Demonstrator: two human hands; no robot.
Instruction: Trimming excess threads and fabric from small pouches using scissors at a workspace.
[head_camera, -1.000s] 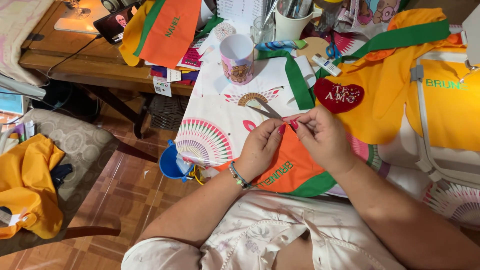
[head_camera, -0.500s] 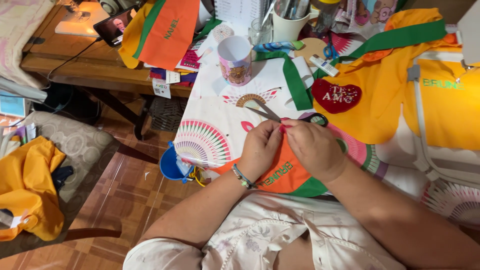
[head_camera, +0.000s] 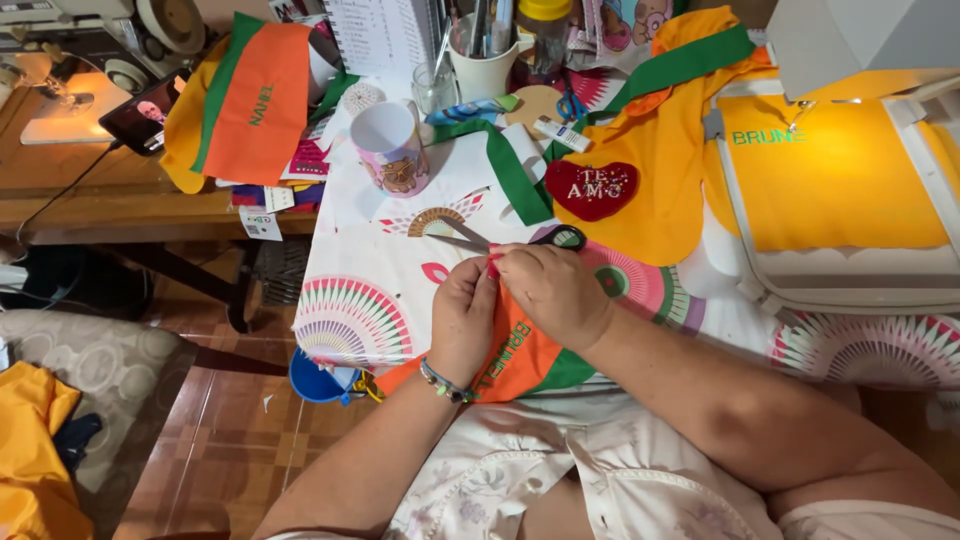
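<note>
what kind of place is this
Probably a home sewing or embroidery workspace: an embroidery machine holds yellow cloth, scissors lie on the patterned table, and both hands work an orange cloth piece.

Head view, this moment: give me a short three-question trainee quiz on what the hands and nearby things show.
1. True or false: both hands are on the orange cloth piece.
2. Which wrist wears the beaded bracelet? A left, B right.
3. Which tool lies on the table just beyond the fingers?

Key: 1 true, the left hand and right hand pinch its top edge together. 2 A. 3 The scissors, black handles, untouched.
</note>
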